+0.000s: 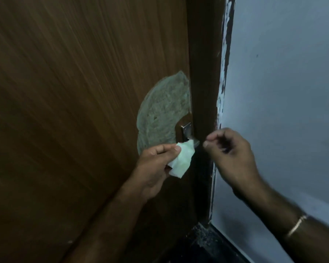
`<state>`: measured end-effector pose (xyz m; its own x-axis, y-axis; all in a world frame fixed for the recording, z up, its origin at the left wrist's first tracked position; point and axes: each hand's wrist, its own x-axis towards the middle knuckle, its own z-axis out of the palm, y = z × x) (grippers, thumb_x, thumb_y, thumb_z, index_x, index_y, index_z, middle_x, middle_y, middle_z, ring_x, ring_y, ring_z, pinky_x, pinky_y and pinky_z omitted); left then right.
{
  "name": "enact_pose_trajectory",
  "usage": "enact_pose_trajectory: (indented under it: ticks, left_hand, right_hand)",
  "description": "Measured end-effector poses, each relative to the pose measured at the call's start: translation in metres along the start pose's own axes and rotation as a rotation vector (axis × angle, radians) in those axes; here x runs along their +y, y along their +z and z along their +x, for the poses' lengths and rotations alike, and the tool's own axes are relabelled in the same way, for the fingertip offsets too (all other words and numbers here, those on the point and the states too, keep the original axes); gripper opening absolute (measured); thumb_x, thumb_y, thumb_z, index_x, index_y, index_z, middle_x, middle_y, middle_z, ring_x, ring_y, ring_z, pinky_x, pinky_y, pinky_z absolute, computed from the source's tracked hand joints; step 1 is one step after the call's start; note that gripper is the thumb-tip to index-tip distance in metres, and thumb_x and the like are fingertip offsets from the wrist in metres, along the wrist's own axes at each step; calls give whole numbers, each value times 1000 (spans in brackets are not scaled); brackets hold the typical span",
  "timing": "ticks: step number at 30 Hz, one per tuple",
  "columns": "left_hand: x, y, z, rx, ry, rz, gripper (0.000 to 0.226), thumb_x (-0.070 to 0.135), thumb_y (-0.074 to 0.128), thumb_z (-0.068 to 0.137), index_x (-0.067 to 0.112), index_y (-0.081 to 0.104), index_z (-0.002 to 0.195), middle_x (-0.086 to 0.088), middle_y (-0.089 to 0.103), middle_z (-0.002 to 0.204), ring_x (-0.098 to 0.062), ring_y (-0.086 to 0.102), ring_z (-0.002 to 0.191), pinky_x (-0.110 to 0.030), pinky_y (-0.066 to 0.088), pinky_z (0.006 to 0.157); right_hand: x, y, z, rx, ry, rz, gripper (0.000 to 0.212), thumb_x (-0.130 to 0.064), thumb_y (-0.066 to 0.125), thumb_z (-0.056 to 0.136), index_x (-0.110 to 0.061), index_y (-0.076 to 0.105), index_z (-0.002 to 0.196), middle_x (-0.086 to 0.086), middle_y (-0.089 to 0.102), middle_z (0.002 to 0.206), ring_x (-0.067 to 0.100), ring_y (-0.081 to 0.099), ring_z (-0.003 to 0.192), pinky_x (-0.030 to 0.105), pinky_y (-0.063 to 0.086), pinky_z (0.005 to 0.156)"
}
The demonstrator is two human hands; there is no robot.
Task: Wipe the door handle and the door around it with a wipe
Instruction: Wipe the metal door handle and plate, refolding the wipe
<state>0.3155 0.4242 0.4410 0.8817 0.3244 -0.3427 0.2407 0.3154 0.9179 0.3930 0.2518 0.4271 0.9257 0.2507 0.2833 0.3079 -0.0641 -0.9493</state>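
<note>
A brown wooden door (74,111) fills the left of the view. A pale, damp-looking smear (163,111) spreads over it just left of and above the metal door handle (186,130). My left hand (156,164) pinches a crumpled white wipe (180,160) between thumb and fingers, and the wipe's upper edge touches the lower end of the handle. My right hand (234,154) hovers just right of the handle in front of the door frame, fingers loosely curled with thumb and forefinger close together, holding nothing that I can see.
A dark brown door frame (205,73) runs down the right of the door, with chipped paint along its edge. Beyond it is a pale blue-white wall (285,92). Dark floor (207,245) shows at the bottom. A thin bangle (296,224) circles my right wrist.
</note>
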Motion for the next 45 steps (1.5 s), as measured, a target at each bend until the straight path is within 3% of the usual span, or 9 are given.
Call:
enact_pose_trajectory:
  ticks: [5, 14, 21, 26, 31, 33, 37, 40, 45]
  left_hand:
    - [-10, 12, -2, 44, 61, 60, 25, 9, 64, 94, 9, 72, 118, -13, 76, 112, -25, 74, 103, -29, 59, 74]
    - [-5, 16, -6, 78, 118, 150, 25, 2, 60, 96, 5, 71, 117, -13, 76, 111, -23, 74, 101, -27, 60, 75]
    - [-3, 15, -3, 181, 165, 116, 21, 2, 60, 95, 14, 70, 110, -8, 76, 106, -22, 75, 97, -29, 59, 69]
    - [4, 12, -5, 120, 240, 211, 26, 2, 55, 97, 21, 73, 98, 4, 76, 88, -17, 73, 88, -33, 60, 71]
    - [15, 13, -10, -56, 422, 629, 30, 0, 52, 93, 18, 74, 85, 5, 72, 84, -8, 64, 78, -20, 49, 66]
    - [22, 16, -12, -159, 466, 698, 27, 6, 53, 90, 20, 73, 80, 1, 68, 74, -5, 60, 72, -15, 46, 64]
    - [27, 14, -9, -317, 403, 678, 12, 20, 63, 84, 26, 74, 85, 7, 70, 78, -4, 65, 76, -18, 50, 65]
    - [21, 2, -8, -350, 255, 478, 25, 8, 78, 80, 22, 73, 101, 2, 75, 98, -13, 73, 88, -28, 59, 70]
    - [7, 0, -7, -282, 234, 361, 62, 4, 82, 68, 24, 63, 123, -12, 63, 127, -25, 69, 111, -37, 61, 82]
  right_hand:
    - [-2, 14, -14, -342, 324, 198, 35, -37, 82, 70, -20, 68, 97, 10, 70, 96, 25, 71, 88, 34, 61, 73]
    - [-6, 18, -20, -159, 279, 140, 2, -11, 73, 85, -11, 74, 87, 7, 76, 80, 24, 74, 76, 36, 60, 67]
    - [3, 19, -35, -15, 816, 733, 13, 1, 51, 95, -1, 63, 99, 13, 70, 89, 22, 64, 78, 36, 57, 74]
    - [16, 17, -67, -175, 1028, 667, 29, 10, 50, 87, -9, 56, 106, 13, 58, 90, 25, 55, 81, 37, 50, 71]
    - [13, -1, -36, 2, 355, 266, 38, 10, 58, 87, -16, 56, 114, 11, 59, 114, 25, 58, 104, 43, 50, 89]
    - [7, -15, -11, -213, 103, 152, 67, 2, 70, 83, -24, 42, 137, -3, 49, 139, 11, 47, 127, 32, 43, 104]
    - [3, -28, 14, -682, 421, 359, 85, -12, 76, 75, -23, 32, 146, 2, 67, 123, 16, 64, 114, 31, 51, 96]
    - [6, -26, 12, -589, 612, 563, 60, -3, 72, 76, -12, 48, 131, 7, 72, 88, 20, 71, 78, 33, 59, 65]
    - [9, -22, 9, -368, 685, 746, 39, -4, 68, 85, -14, 51, 119, 11, 69, 87, 21, 67, 67, 32, 58, 55]
